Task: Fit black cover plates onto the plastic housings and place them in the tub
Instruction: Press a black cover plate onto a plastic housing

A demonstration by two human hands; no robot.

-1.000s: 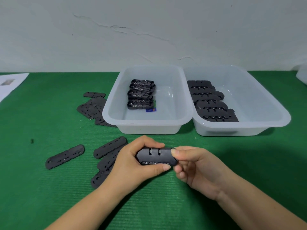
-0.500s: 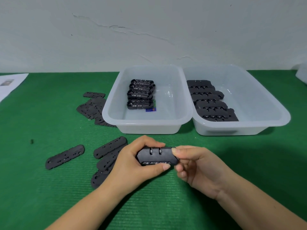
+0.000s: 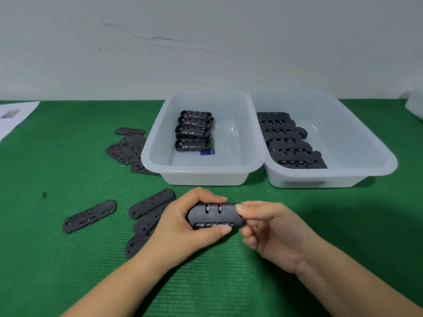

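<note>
Housing, black oblong plastic [image 3: 215,215], sits between our hands: left hand [image 3: 183,227] fingers wrapped over top, thumb beneath; right hand [image 3: 270,227] pinching its right end.

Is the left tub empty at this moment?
No, the left tub holds a row of four black housings.

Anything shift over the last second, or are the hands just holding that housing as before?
Nothing visibly moved. The left hand still grips the housing, and the right hand still pinches its right end. Both tubs and the loose cover plates lie as before.
</note>
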